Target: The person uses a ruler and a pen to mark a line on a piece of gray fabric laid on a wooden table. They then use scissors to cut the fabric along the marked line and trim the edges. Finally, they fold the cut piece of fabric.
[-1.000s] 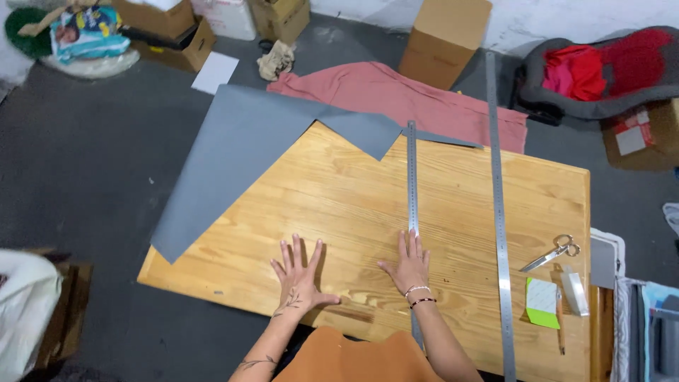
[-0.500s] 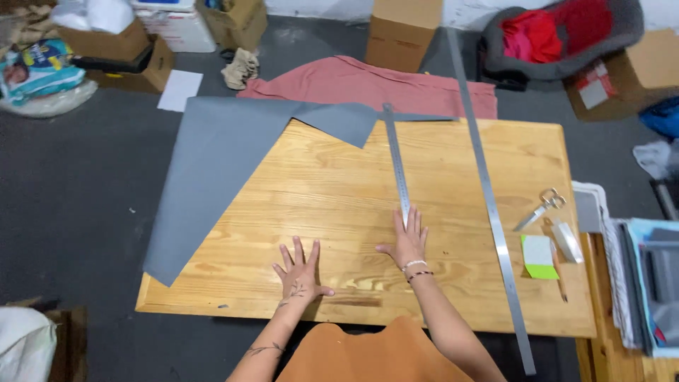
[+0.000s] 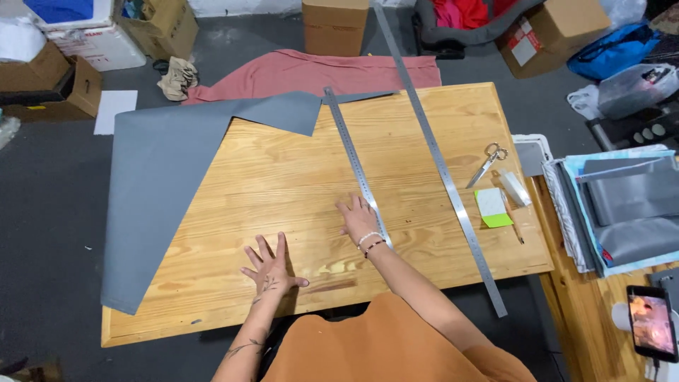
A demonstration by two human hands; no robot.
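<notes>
Grey fabric (image 3: 170, 177): left of frame, partly draped off wooden table (image 3: 297, 177). Left hand (image 3: 270, 267) and right hand (image 3: 359, 218): flat, splayed, empty; right touches short steel ruler (image 3: 353, 159). Boxes cut off along top; concrete floor.

Your forearms leave the view at the bottom edge, and your orange top (image 3: 385, 346) hides the table's (image 3: 297, 177) near edge in the middle. The long ruler (image 3: 440, 163) runs off the top edge, so its far end is out of sight. The grey sheet (image 3: 163, 184) covers the table's far left corner and part of the pink cloth (image 3: 318, 71). Boxes (image 3: 64, 42) at top left and the box (image 3: 336, 25) at top centre are cut by the edge. The phone (image 3: 652, 322) at bottom right shows a screen too small to read. The stacked fabrics (image 3: 622, 205) run past the right edge.
</notes>
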